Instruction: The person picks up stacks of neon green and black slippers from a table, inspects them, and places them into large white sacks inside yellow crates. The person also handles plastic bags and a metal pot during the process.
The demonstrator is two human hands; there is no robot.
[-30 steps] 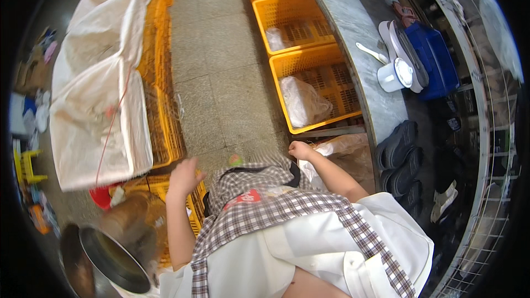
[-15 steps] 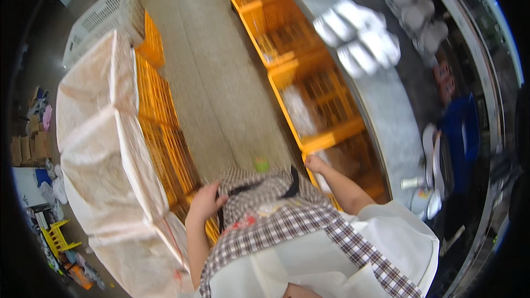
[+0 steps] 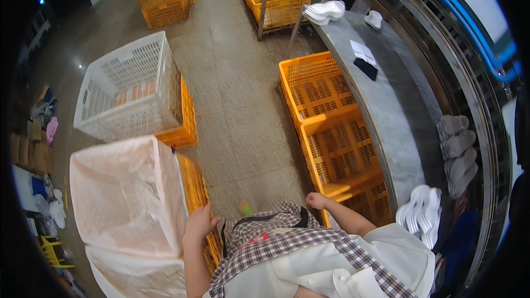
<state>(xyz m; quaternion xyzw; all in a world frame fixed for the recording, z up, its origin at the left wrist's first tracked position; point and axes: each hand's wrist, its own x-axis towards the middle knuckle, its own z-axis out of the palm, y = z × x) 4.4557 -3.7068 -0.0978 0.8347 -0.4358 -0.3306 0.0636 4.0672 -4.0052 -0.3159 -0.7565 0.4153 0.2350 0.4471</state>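
Floor: a grey aisle floor (image 3: 243, 88) runs away toward 12 o'clock between crates on both sides.
Clock: read from the hand named, with 12 straight ahead of the wearer.
Left hand: the left hand (image 3: 201, 224) is loosely spread, thumb apart from the fingers; nothing shows in its grip.
Right hand: the right hand (image 3: 317, 201) has its fingers curled in; I cannot tell whether they close fully or pinch anything.
Left-hand crate: the lined crate (image 3: 110, 204), with pale lining over its rim, lies at 10 o'clock from the left hand, the nearer one. The hand overlaps its yellow side in view; touching or apart, I cannot tell.
Right-hand crate: the yellow crate (image 3: 310, 160), its slotted floor showing, lies at 1 o'clock from the right hand, the nearer one, which appears just beside its near corner.
Long axis: the right-side row runs roughly from 5 to 11 o'clock; the lens bend hides which side of one crate is longer.
White crate: the white crate (image 3: 94, 122) sits at 11 o'clock from the left hand, past the lined crate.
Table: from the right hand, the metal table (image 3: 371, 109) stands at 1 to 2 o'clock; white shoe-shaped pieces (image 3: 420, 215) lie on it near 3.
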